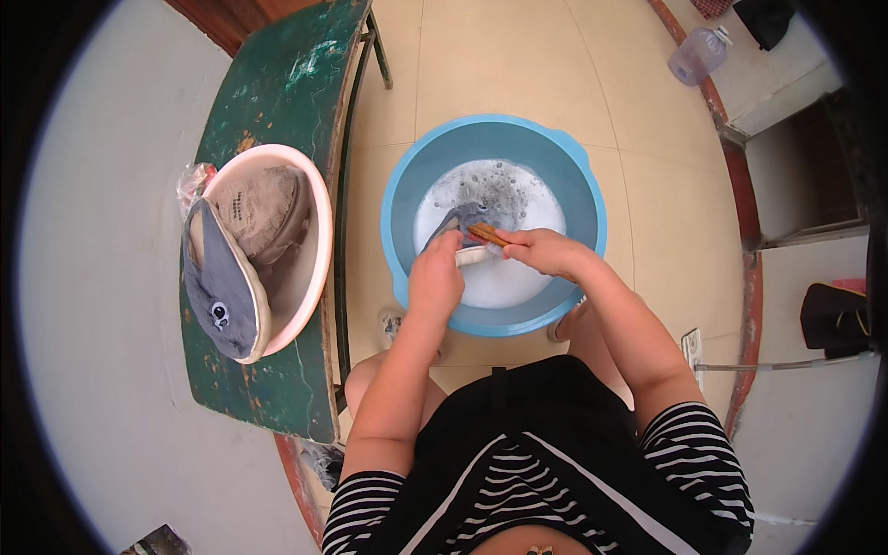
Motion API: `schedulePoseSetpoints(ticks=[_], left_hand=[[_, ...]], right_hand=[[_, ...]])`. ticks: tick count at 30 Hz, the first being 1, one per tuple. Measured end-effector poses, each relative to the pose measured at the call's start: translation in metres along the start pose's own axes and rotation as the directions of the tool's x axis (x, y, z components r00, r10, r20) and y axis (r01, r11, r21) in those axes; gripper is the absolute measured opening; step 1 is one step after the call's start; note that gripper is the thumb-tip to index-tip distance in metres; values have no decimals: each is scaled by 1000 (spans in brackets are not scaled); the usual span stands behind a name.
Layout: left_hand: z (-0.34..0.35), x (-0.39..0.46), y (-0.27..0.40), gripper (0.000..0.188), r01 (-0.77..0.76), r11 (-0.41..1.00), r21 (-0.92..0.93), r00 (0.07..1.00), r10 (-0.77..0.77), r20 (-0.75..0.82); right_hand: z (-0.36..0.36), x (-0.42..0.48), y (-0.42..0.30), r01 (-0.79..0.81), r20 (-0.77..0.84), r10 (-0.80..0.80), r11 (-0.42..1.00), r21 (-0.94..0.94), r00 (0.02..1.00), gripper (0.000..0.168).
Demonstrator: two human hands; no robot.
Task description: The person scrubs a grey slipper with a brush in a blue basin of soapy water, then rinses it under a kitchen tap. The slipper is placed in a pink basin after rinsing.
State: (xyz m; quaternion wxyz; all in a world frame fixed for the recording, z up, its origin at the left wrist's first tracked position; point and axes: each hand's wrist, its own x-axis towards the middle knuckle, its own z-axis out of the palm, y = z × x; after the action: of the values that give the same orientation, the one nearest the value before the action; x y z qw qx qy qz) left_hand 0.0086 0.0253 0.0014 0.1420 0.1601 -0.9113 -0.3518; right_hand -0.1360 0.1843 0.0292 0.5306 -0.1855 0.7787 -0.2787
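Observation:
A large blue plastic basin stands on the floor between my legs, with white soapy suds and dark bubbles inside. A wet grey fabric slipper with a whitish sole edge lies partly in the suds. My left hand grips its near side, hiding part of it. In my right hand is a wooden-handled scrub brush, its head against or just over the slipper's opening; I cannot tell if the bristles touch.
On my left, a worn green bench carries a pale pink basin. A grey slipper with an eye design leans over its rim, beside a greyish-brown slipper bearing writing. A plastic jug and a flat mop are on the right.

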Motion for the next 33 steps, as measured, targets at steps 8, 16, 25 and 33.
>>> schedulePoseSetpoints(ticks=[8, 16, 25, 33], left_hand=[[12, -1, 7, 30, 95, 993, 66, 980, -105, 167], [16, 6, 8, 30, 104, 986, 128, 993, -111, 43], [9, 3, 6, 25, 90, 996, 15, 996, -90, 5], [12, 9, 7, 19, 0, 999, 46, 1000, 0, -2]], right_hand=[[36, 36, 5, -71, -114, 5, 806, -588, 993, 49], [-18, 44, 38, -139, -454, 21, 964, -228, 891, 53], [56, 96, 9, -157, -392, -29, 887, -434, 920, 52], [17, 143, 30, -109, -488, -100, 918, -382, 867, 48]])
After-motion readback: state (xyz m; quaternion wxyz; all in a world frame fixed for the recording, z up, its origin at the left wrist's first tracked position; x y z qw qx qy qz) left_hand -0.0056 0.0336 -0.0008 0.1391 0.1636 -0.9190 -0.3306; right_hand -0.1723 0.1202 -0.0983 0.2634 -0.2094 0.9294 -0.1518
